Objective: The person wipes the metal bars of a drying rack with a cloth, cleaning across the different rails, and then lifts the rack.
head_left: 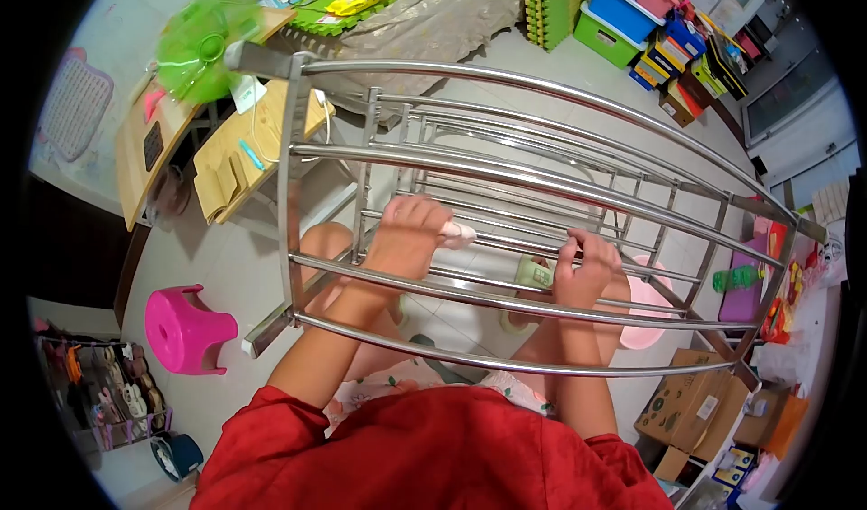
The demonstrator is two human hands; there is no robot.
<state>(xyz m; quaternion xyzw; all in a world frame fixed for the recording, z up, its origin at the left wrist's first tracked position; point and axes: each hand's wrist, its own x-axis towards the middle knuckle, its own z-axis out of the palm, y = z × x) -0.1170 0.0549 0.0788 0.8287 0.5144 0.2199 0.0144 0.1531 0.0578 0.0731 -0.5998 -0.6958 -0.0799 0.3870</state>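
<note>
A silver metal rack (524,178) of curved tubes and thin crossbars lies tilted across my lap, filling the middle of the head view. My left hand (408,236) reaches between its front tubes, closed round a whitish cloth (459,234) that presses against an inner crossbar. Only one end of the cloth pokes out past my fingers. Farther right, my right hand (587,264) also passes between the tubes, its fingers curled over an inner crossbar. Beneath the rack, a pale green slipper (535,273) shows between the bars.
On the left floor stands a pink stool (185,329), with a wooden desk (135,162) and a blurred green fan (206,49) beyond. A pink basin (646,316) sits behind the rack's right end. Cardboard boxes (686,402) are close at lower right; stacked bins (619,13) stand at the back.
</note>
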